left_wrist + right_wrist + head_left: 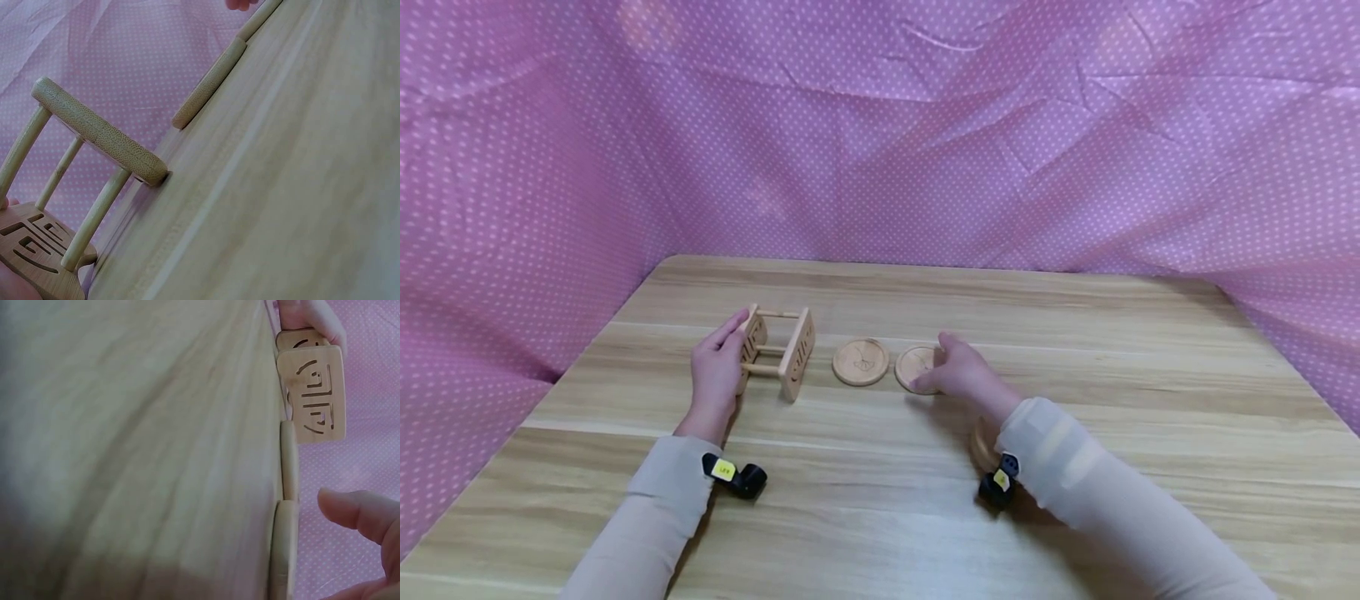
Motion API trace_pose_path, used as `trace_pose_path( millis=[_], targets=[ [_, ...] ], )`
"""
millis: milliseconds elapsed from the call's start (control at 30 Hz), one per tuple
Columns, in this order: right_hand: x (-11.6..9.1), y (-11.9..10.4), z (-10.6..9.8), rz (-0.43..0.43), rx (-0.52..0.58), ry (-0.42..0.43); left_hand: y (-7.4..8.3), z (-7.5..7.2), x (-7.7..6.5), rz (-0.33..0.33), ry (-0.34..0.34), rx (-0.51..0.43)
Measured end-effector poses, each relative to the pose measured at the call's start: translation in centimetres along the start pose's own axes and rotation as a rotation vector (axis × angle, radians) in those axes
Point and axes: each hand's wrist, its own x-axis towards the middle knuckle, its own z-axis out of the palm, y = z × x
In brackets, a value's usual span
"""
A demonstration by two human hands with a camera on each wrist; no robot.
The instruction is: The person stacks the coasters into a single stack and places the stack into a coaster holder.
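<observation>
On the left of the table a small wooden coaster rack (797, 354) stands, two cut-out side panels joined by rods. My left hand (717, 375) holds its left panel (37, 244) from the outer side. Two round wooden coasters lie flat to the right of the rack: a left coaster (861, 362) with an engraved drawing, and a right coaster (913, 367) partly covered by my right hand (966, 375). Thumb and fingers of that hand are spread over the right coaster; in the right wrist view the thumb (350, 509) is apart from the coaster's edge (284, 550).
A rounded wooden piece (982, 446) lies beneath the right wrist, mostly hidden by the sleeve and wrist camera. The wood-grain table (850, 500) is bordered by a pink dotted cloth (880, 167) at the back and sides.
</observation>
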Motion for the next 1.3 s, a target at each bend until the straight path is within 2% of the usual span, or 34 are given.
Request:
trace_pose_path(
  millis=[167,400,633,867,1133,1300],
  targets=[
    [0.14,0.24,0.13,-0.005,0.032,-0.004,-0.10,-0.03,0.06,-0.001,-0.002,-0.006],
    [0.39,0.36,0.40,-0.053,-0.028,-0.005,-0.09,-0.02,0.17,-0.007,0.005,-0.020],
    [0.77,0.63,0.59,-0.095,-0.120,0.032,-0.05,-0.01,0.19,-0.009,-0.001,-0.032],
    [0.94,0.83,0.69,-0.137,-0.140,0.027,-0.11,-0.03,0.26,-0.015,-0.003,-0.021],
    [0.67,0.82,0.52,-0.166,-0.329,0.092,-0.18,0.06,0.34,-0.007,-0.004,-0.024],
    [0.30,0.65,0.52,-0.167,-0.384,0.127,-0.26,0.08,0.31,-0.018,-0.003,-0.008]
  ],
)
